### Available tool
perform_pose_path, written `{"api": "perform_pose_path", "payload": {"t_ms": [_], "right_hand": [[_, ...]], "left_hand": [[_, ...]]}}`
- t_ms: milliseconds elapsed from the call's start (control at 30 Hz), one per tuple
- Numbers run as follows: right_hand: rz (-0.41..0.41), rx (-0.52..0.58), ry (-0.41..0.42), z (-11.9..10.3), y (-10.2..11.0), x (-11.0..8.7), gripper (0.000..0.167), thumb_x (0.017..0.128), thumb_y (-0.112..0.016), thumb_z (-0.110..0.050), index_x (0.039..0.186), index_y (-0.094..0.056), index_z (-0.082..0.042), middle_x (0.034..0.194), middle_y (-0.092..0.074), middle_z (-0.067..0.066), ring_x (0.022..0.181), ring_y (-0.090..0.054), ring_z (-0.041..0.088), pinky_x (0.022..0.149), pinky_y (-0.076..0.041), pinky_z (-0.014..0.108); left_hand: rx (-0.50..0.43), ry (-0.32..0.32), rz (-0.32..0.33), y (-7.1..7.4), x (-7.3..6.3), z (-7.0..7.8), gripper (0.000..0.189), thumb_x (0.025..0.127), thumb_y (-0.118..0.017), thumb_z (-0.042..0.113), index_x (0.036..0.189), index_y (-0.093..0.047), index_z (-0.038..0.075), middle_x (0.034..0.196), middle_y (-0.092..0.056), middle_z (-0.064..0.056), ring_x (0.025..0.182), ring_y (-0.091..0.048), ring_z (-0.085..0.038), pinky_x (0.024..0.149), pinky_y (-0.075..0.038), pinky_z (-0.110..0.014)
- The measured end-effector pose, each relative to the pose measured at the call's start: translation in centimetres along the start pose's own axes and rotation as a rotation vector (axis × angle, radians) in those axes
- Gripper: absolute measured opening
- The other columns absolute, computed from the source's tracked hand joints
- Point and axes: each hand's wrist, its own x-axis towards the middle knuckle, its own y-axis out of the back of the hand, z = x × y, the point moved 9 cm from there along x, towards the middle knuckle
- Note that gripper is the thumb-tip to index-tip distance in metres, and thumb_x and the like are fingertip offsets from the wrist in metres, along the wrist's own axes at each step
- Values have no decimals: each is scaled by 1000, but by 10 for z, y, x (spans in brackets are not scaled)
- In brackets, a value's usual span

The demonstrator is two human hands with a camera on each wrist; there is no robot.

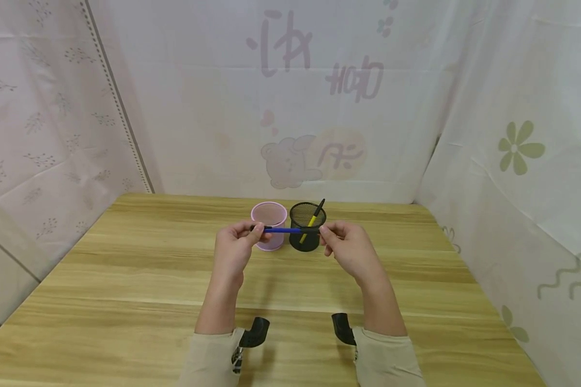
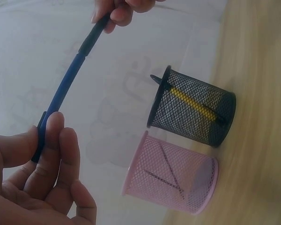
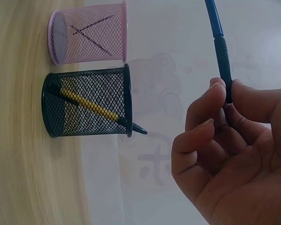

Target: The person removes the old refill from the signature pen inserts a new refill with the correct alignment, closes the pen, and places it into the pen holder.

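A blue pen (image 1: 284,230) with black ends is held level between both hands in the head view. My left hand (image 1: 233,247) pinches its clip end between thumb and fingers. At the opposite end, the black grip section, thumb and fingertips of my right hand (image 1: 352,251) hold it. Behind the pen stand two mesh pen cups, a pink one (image 2: 154,185) and a black one (image 2: 178,123). A yellow pen (image 1: 313,220) with black ends leans inside the black cup, one end above the rim. Two thin dark strips (image 3: 97,22) show crossed through the pink mesh.
Both cups stand side by side toward the back of the wooden table (image 1: 140,269). Printed cloth (image 1: 198,107) hangs behind it and on both sides. Black curved pieces (image 1: 256,332) are fixed at both cuffs.
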Motion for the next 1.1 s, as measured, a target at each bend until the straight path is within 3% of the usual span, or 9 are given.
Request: {"api": "perform_pose_path", "payload": {"t_ms": [400, 600, 767, 967, 1100], "right_hand": [[15, -29, 7, -3, 1, -1, 19, 109, -62, -20, 120, -71, -7, 106, -71, 8, 81, -65, 17, 73, -46, 32], [15, -27, -6, -4, 1, -1, 17, 107, -65, -16, 121, -71, -8, 115, -69, 10, 84, -64, 21, 73, -43, 32], [7, -38, -7, -5, 0, -1, 20, 106, -67, -16, 124, -69, -8, 120, -68, 10, 87, -64, 24, 74, -43, 33], [-13, -39, -32, -2, -3, 1, 33, 110, -60, -34, 132, -65, -10, 122, -69, 11, 89, -66, 24, 79, -47, 33], [-5, -41, -72, 3, -2, 3, 50, 113, -46, -49, 128, -67, -6, 108, -70, 9, 80, -62, 20, 83, -49, 35]], "left_hand": [[-9, -3, 8, 2, -1, 1, 16, 103, -70, 12, 106, -76, -3, 72, -76, 6, 82, -75, -12, 123, -30, -58], [-4, -17, 7, 3, -1, 2, 16, 103, -69, 10, 106, -76, -5, 72, -76, 4, 81, -74, -12, 121, -30, -60], [-8, -15, 10, 4, -1, 1, 16, 103, -70, 10, 106, -76, -4, 71, -75, 5, 81, -74, -13, 116, -33, -53], [-13, -11, 6, 4, -2, 1, 16, 103, -71, 11, 106, -76, -3, 71, -75, 6, 82, -74, -14, 116, -34, -52], [-10, -9, 6, 4, -1, 0, 16, 103, -71, 12, 105, -76, -3, 71, -75, 6, 84, -74, -14, 117, -32, -54]]}}
